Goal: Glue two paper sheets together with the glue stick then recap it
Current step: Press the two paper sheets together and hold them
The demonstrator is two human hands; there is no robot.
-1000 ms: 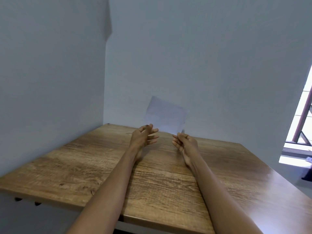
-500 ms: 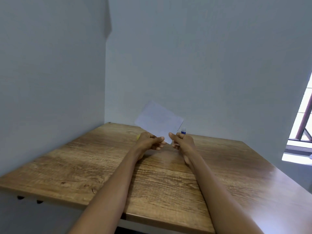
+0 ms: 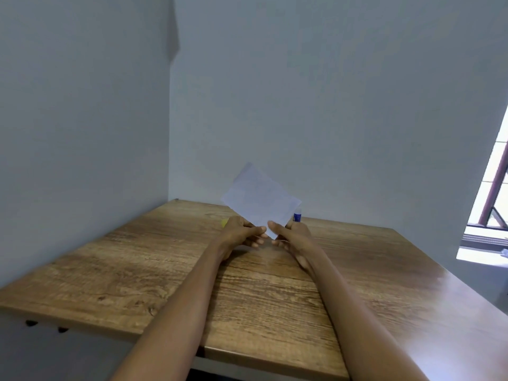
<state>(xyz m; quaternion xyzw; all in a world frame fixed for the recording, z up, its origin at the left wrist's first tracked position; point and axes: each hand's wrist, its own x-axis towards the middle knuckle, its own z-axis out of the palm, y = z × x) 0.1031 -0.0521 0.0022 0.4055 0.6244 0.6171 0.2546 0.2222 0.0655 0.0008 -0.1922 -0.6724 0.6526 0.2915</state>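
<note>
**Paper held at lower corner**

Paper (image 3: 261,199) is raised over the counter (image 3: 137,270), tilted, pinched by both hands: left (image 3: 242,235) and right (image 3: 291,235) grips closed on its near corner, probably aligning the sheets. Glue stick (image 3: 297,216) shows behind the right hand.

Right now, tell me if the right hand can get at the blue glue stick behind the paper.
Probably yes. The glue stick stands just past the right hand, with nothing between them, but that hand is pinching the paper together with the left hand and would have to let go first.
</note>
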